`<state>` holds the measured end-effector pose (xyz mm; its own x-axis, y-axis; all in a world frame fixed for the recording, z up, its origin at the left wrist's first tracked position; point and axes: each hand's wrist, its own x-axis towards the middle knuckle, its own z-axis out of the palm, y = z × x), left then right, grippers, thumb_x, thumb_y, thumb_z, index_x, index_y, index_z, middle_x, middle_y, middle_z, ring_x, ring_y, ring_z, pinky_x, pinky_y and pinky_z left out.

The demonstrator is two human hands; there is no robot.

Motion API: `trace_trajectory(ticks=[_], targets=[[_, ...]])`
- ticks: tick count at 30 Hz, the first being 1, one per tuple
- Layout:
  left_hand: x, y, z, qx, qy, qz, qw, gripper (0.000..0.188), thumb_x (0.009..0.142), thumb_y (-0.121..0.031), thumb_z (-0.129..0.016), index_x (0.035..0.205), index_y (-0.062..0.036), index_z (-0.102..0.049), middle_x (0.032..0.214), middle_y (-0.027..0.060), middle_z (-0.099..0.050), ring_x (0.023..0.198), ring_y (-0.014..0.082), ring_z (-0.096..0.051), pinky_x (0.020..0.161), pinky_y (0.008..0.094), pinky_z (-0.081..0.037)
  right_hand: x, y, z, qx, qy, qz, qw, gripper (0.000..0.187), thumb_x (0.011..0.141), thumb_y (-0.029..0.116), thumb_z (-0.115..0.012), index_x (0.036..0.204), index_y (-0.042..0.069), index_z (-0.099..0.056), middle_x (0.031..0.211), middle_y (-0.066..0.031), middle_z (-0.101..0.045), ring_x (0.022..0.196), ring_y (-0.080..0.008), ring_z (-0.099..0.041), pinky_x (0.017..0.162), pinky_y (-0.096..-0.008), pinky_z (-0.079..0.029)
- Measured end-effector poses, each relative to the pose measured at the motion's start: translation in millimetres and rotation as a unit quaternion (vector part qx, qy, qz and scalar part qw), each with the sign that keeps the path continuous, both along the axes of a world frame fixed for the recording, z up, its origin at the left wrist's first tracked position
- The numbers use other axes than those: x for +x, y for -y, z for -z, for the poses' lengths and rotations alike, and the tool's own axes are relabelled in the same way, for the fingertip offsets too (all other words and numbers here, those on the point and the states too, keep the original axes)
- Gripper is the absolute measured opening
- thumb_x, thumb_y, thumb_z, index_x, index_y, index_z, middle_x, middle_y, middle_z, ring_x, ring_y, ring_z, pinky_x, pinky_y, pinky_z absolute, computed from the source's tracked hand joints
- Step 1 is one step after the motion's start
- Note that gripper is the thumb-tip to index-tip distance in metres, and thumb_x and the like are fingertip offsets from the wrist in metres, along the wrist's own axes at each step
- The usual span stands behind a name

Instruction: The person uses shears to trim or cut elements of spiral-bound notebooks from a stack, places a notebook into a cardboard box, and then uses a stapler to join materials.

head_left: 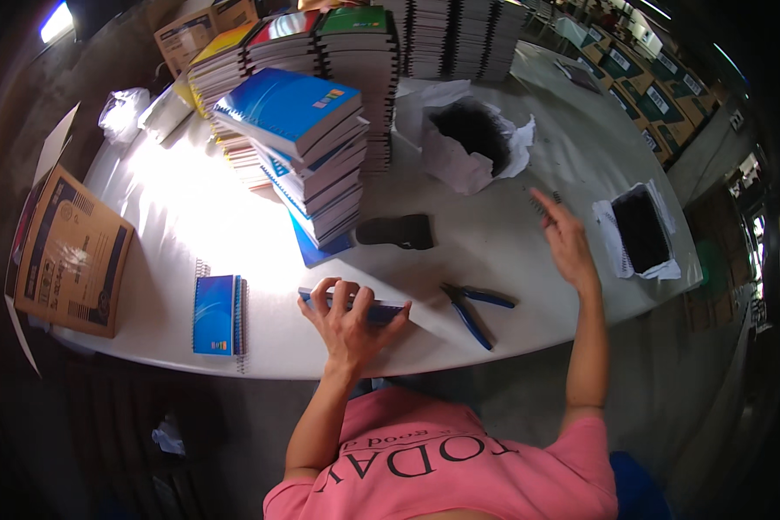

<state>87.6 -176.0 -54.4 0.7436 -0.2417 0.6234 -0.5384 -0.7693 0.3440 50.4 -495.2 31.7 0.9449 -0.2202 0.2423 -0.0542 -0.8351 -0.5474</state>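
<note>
My left hand (345, 326) is closed over a small blue notebook (374, 312) held on edge near the table's front. Farther right, my right hand (568, 244) is raised over the table with the index finger pointing forward. A short dark binding coil (539, 206) shows at its fingertips and seems pinched there, partly hidden by the fingers. Blue-handled pliers (474, 314) lie with handles apart between my hands. Left of my left hand lie blue spiral notebooks (217, 314). Beyond it a black oblong object (395, 231) rests beside a tall stack of blue notebooks (321, 165).
Torn white paper packs, one with dark contents (470, 173) and another (641, 230) at the right edge, sit on the white table (485, 260). Tall stacks of bound notebooks (355, 61) line the back. An open cardboard box (76, 251) stands at the left edge.
</note>
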Motion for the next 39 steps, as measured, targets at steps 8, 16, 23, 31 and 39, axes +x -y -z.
trace_trajectory(ticks=[8,16,23,31,39], targets=[[-0.2,-1.9,5.3,-0.016,-0.006,0.005,1.0,0.045,0.058,-0.049,-0.078,0.075,-0.0127,-0.058,0.098,0.0037,-0.051,0.112,0.0296,-0.04,0.089,0.0598,-0.025,-6.3,-130.3,42.8,0.139,0.012,-0.199,0.97,0.029,0.083,0.012,-0.067,0.112,0.013,-0.067,0.082,-0.0074,-0.059,0.075,-0.0204,-0.054,0.07,-0.0315,-0.045],[-0.1,-4.0,5.5,-0.01,-0.011,0.006,1.0,0.05,0.055,-0.05,-0.077,0.083,-0.0127,-0.057,0.098,0.0054,-0.05,0.108,0.0293,-0.041,0.086,0.0594,-0.027,-0.3,-147.3,43.5,0.222,-0.06,-0.258,0.938,0.024,0.087,0.007,-0.061,0.11,0.009,-0.065,0.079,-0.0046,-0.058,0.072,-0.0144,-0.054,0.067,-0.0283,-0.044],[0.3,-6.5,1.5,0.026,-0.04,0.01,0.999,0.05,0.064,-0.054,-0.072,0.093,-0.0151,-0.058,0.096,0.0031,-0.048,0.104,0.0248,-0.043,0.084,0.061,-0.026,0.8,-148.8,45.3,0.382,-0.097,-0.208,0.895,0.032,0.091,0.011,-0.057,0.123,0.01,-0.054,0.07,-0.0051,-0.053,0.065,-0.0116,-0.051,0.061,-0.0274,-0.043],[-1.4,-16.9,4.6,0.031,-0.045,0.031,0.998,0.045,0.07,-0.052,-0.069,0.093,-0.0156,-0.058,0.095,0.0034,-0.048,0.102,0.0227,-0.045,0.085,0.0526,-0.028,1.8,-133.3,34.1,0.176,-0.136,-0.272,0.936,0.026,0.089,0.015,-0.06,0.114,0.009,-0.057,0.089,-0.0049,-0.061,0.069,-0.0121,-0.056,0.062,-0.0281,-0.046],[4.6,-20.0,-1.2,-0.045,-0.059,0.062,0.995,0.05,0.068,-0.054,-0.071,0.09,-0.0113,-0.058,0.096,0.0058,-0.047,0.103,0.0263,-0.044,0.086,0.0505,-0.029,82.8,-113.8,57.4,-0.16,0.153,-0.273,0.936,0.033,0.083,0.01,-0.06,0.116,0.01,-0.058,0.098,-0.0106,-0.064,0.088,-0.0263,-0.063,0.079,-0.0334,-0.049]])
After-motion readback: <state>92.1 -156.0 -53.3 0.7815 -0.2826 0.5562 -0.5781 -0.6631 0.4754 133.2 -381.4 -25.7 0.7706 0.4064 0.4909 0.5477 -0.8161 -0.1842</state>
